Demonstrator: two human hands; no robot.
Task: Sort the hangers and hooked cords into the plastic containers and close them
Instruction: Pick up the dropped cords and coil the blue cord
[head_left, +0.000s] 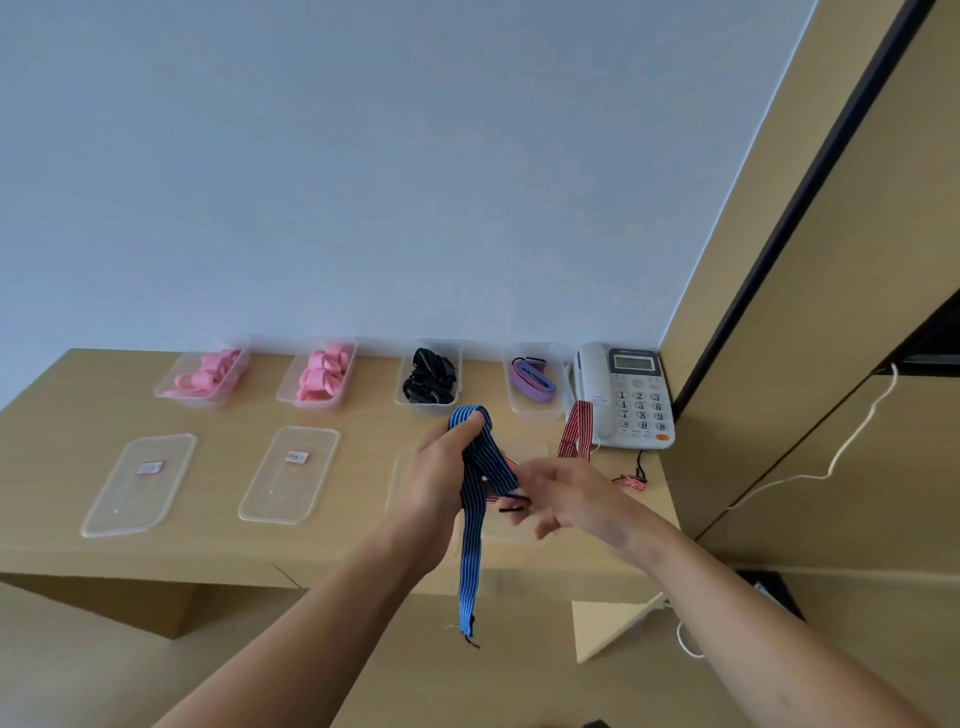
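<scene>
The blue striped cord (471, 540) is up off the worktop (337, 551), doubled over into a loop, with one long tail hanging past the front edge. The left hand (439, 467) grips it at the fold, thumb and fingers curled round the band. The right hand (566, 496) is beside the shorter leg with its fingers loosely spread. Its fingertips meet the band near a small black hook, but blur hides whether they pinch it.

A red striped cord (577, 428) lies unsorted just behind, draped against the telephone (631, 395). Along the wall stand four open containers: two with pink hangers (205, 400) (311, 404), one with black cords (426, 408) and one with a purple strap (535, 413). Two labelled lids (137, 483) (288, 475) lie in front, and a third is mostly hidden by the hands.

The step in hand looks like folding the blue cord into a compact bundle. The next move probably calls for gathering the hanging tail so nothing trails over a rim. The bundle then has to go into one of the cord containers on the right.
</scene>
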